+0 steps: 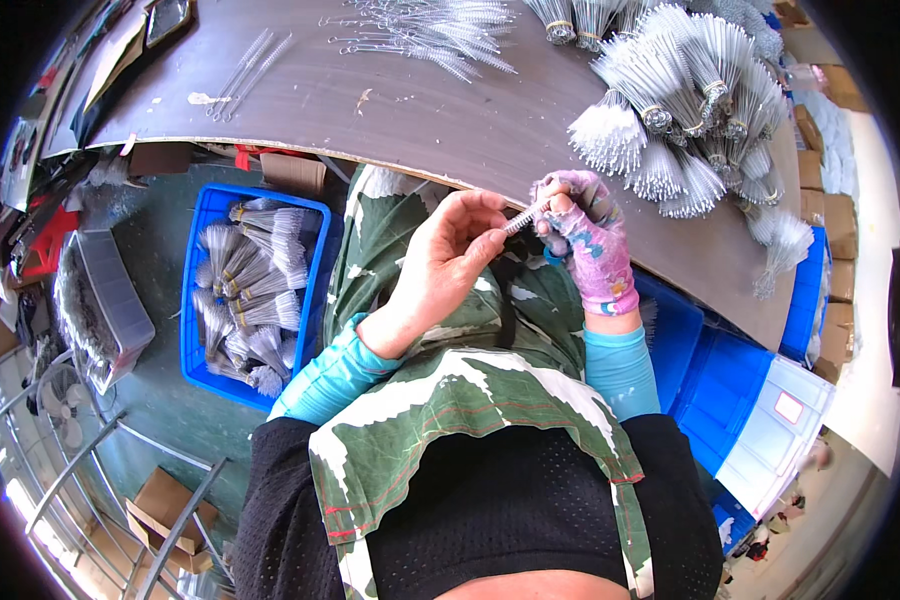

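Observation:
A thin brush (pixel 523 218) with pale bristles spans the gap between my two hands, just off the table's near edge. My bare left hand (pixel 448 258) is closed, thumb and fingers pinching the brush's lower left end. On my right hand (pixel 595 240) is a pink patterned glove with bare fingertips; its curled fingers grip the upper right end, which they partly hide. Bundles of similar brushes (pixel 705 85) are piled on the table to the right. Loose brushes (pixel 435 30) lie spread at the far middle, and a few more (pixel 245 75) lie at the far left.
The brown table (pixel 370 130) curves across in front of me. At my left a blue crate (pixel 192 300) holds bundled brushes, with a grey bin (pixel 120 290) beyond it. Blue and white bins (pixel 720 400) stand at my right. A metal frame (pixel 165 450) is at lower left.

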Tool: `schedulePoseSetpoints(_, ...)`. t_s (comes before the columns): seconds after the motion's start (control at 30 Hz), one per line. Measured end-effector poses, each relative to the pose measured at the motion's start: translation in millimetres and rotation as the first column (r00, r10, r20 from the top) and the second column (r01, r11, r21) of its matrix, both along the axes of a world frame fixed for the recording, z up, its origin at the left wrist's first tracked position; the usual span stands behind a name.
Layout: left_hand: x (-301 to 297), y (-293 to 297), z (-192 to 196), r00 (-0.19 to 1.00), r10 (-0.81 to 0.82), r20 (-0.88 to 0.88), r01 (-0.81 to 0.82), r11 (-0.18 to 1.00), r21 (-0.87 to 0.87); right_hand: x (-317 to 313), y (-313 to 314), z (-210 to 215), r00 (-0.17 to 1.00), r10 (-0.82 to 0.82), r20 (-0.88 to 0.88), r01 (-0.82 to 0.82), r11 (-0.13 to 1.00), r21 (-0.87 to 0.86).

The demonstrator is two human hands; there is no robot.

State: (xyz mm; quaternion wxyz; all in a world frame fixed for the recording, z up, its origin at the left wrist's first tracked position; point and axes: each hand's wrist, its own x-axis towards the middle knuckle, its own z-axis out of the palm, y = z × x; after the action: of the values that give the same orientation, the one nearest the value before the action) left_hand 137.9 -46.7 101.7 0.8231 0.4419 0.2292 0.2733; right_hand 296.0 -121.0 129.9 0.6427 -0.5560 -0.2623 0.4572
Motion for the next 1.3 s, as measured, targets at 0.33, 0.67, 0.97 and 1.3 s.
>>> schedulePoseSetpoints(0.33,1,-2,-1,0.970,0.216,-0.107,-0.176,0.938,0.299,-1,0,-1,0.999,0.031,0.039,-0.031,0.999,-0.007)
schedulePoseSetpoints(0.67,1,-4,-3,0.940,0.329,-0.092,-0.226,0.799,0.557,-1,-2,-1,0.998,0.026,0.056,-0.026,1.000,-0.006)
schedulePoseSetpoints(0.97,8,-7,1,0.996,0.028,-0.079,-0.014,0.986,0.167,-14,-2,12,0.985,0.086,0.152,-0.054,0.978,-0.199)
schedulePoseSetpoints(1.3,4,-8,-6,0.997,0.075,-0.011,-0.076,0.996,-0.038,-18,-17,29,0.956,0.166,-0.243,-0.230,0.936,-0.266)
